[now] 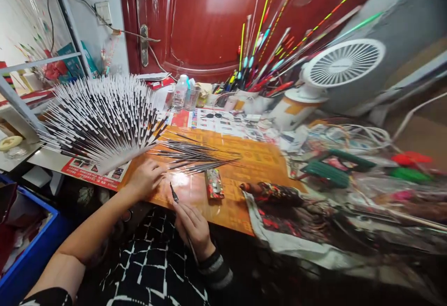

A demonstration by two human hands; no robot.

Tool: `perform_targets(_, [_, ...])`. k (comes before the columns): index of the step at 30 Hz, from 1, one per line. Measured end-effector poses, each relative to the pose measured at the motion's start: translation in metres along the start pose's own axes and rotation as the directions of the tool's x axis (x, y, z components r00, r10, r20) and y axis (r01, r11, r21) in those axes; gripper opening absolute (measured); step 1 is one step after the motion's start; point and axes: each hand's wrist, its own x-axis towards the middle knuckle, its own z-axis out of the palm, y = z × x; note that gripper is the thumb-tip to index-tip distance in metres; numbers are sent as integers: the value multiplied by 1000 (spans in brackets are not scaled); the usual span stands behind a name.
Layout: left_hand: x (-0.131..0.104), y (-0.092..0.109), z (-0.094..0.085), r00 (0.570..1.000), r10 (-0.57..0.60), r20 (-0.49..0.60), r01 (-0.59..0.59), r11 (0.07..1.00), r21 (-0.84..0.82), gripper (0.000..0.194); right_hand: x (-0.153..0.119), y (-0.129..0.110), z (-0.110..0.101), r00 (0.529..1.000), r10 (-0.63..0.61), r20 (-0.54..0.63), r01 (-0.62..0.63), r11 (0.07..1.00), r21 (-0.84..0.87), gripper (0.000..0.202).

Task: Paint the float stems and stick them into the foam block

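My right hand (193,227) is closed round a thin brush-like tool (174,195), whose dark tip points up and away from me. To its left, my left hand (148,178) rests at the table's near side, by the ends of a loose pile of thin dark rods (195,152); whether its fingers hold anything is too small to tell. Behind that hand a large fan of white-tipped dark rods (108,115) stands out from a pale base. A small patterned box (214,185) lies just right of the tool, near the pile.
A brown-tipped tool (272,192) lies on a cloth (289,241) at the right. A white fan (345,64), bottles (179,92) and cups of colourful rods stand behind. Cables and plastic bags clutter the right side. A blue bin (45,245) sits low at left.
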Motion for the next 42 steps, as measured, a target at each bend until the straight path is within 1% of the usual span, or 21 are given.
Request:
perform_targets(1, [8,-1,14,997,-27,76,26,1000,17,11,-1,0,-2,1000,12,-15,-12,1000,5,65])
perform_targets(2, [16,-2,26,990,-61,124,56,998,42,11,-3,1,-3,999,29,-32,-29,1000,7,65])
perform_targets(3, [23,-4,35,984,-99,149,90,994,69,12,-5,2,-6,998,45,-46,-45,999,10,65])
perform_targets(5, [31,-6,47,971,-172,164,154,981,116,18,-8,4,-12,995,76,-61,-75,997,12,64])
perform_targets(7, [32,-9,52,959,-227,167,205,969,140,23,-9,6,-21,994,87,-70,-87,996,-3,63])
perform_targets(9, [28,-13,52,949,-265,173,239,959,155,23,-7,9,-32,994,76,-75,-79,996,-38,62])
perform_targets(11, [21,-19,47,954,-263,142,244,960,140,20,-4,11,-44,995,56,-76,-63,994,-94,62])
perform_targets(13, [14,-22,40,972,-223,77,216,972,97,17,0,14,-54,995,35,-89,-49,986,-157,61])
perform_targets(16, [6,-20,30,992,-124,-20,124,992,32,14,4,20,-65,991,25,-128,-55,970,-236,58])
perform_targets(19, [2,-13,25,998,-45,-53,45,999,7,14,7,28,-69,986,18,-167,-65,958,-280,57])
perform_targets(22, [-1,-10,25,997,-15,-70,17,1000,18,14,9,38,-71,982,53,-179,-107,946,-308,58])
perform_targets(26, [-3,-12,26,996,7,-86,-2,998,61,14,13,47,-68,965,186,-186,-239,915,-325,56])
perform_targets(28, [-3,-13,25,995,22,-96,-14,997,82,15,14,49,-64,955,232,-184,-282,902,-326,55])
perform_targets(33, [-3,-11,25,993,14,-115,0,993,118,21,16,55,-56,943,292,-162,-330,886,-326,56])
perform_targets(36, [-3,-13,27,992,10,-126,0,997,79,21,15,58,-53,940,314,-133,-341,874,-345,56])
perform_targets(42, [-2,-19,31,992,13,-126,-14,1000,-4,22,10,61,-50,923,356,-144,-384,857,-344,58])
